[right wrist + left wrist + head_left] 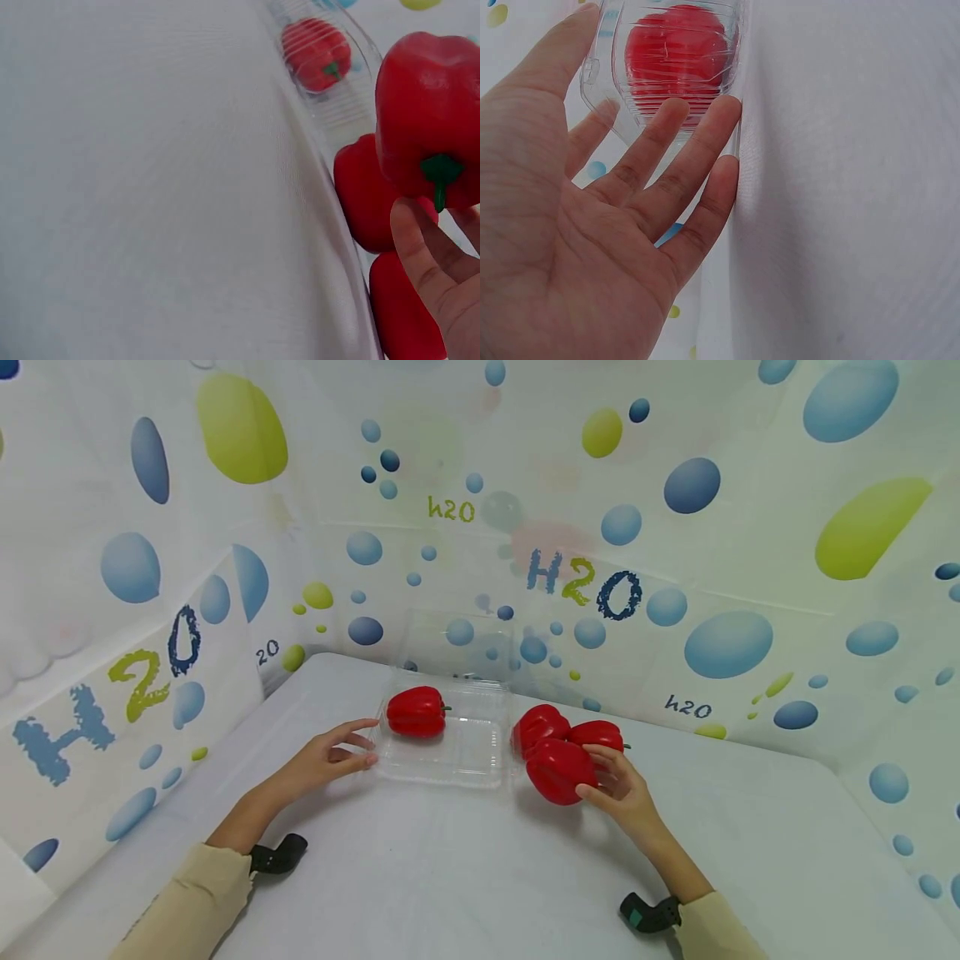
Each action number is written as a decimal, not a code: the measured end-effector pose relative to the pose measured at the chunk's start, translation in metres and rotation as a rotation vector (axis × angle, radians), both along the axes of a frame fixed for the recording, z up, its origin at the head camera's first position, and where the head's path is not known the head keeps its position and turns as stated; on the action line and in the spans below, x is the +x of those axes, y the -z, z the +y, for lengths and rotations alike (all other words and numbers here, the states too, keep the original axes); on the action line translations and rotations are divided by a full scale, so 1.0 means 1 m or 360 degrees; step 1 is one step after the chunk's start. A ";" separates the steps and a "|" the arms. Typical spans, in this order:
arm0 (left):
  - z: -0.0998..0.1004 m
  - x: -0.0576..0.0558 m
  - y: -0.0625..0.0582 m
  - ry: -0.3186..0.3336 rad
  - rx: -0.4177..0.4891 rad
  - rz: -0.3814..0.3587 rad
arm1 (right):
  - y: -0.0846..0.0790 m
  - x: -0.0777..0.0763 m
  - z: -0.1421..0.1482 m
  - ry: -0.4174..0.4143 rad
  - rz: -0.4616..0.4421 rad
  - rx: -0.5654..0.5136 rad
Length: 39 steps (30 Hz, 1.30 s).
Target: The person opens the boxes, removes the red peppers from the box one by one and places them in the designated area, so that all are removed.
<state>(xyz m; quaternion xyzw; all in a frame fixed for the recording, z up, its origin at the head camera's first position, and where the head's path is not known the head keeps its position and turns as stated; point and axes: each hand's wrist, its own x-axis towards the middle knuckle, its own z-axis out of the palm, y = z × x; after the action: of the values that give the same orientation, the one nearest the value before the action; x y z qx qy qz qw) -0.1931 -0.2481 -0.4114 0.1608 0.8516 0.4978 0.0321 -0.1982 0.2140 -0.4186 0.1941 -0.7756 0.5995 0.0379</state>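
A clear plastic clamshell box (468, 768) lies on the table with a red bell pepper (416, 713) in its left half. At the box's left side is my left hand (330, 760), thumb and fingers spread and fingertips right at the wall. My right hand (628, 795) grips a second red bell pepper (557, 772) between thumb and fingers, just right of the box. In the right wrist view this held pepper (431, 112) hangs above the others, its green stem toward my palm. Behind it sit two more bell peppers, one left (538, 723) and one right (600, 733).
The box's transparent lid (459, 635) stands raised at the back, near the patterned curtain (480, 527). A white cloth covers the table (450, 877). Black cameras are strapped to the left wrist (279, 854) and the right wrist (648, 912).
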 end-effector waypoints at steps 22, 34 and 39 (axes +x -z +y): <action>0.001 0.002 -0.003 0.0025 0.0015 0.0035 | 0.001 0.001 -0.007 -0.0010 0.0102 0.0243; 0.000 0.000 -0.002 0.0025 0.0007 0.0039 | 0.001 0.004 -0.013 0.0051 0.0192 0.0406; 0.001 0.001 -0.003 0.0020 0.0005 0.0033 | 0.000 0.007 -0.017 0.0048 0.0219 0.0440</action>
<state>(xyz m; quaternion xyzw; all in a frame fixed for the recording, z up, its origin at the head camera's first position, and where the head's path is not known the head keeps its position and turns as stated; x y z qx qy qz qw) -0.1923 -0.2474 -0.4080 0.1715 0.8500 0.4973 0.0260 -0.1917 0.1966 -0.4187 0.2264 -0.8492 0.4715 0.0730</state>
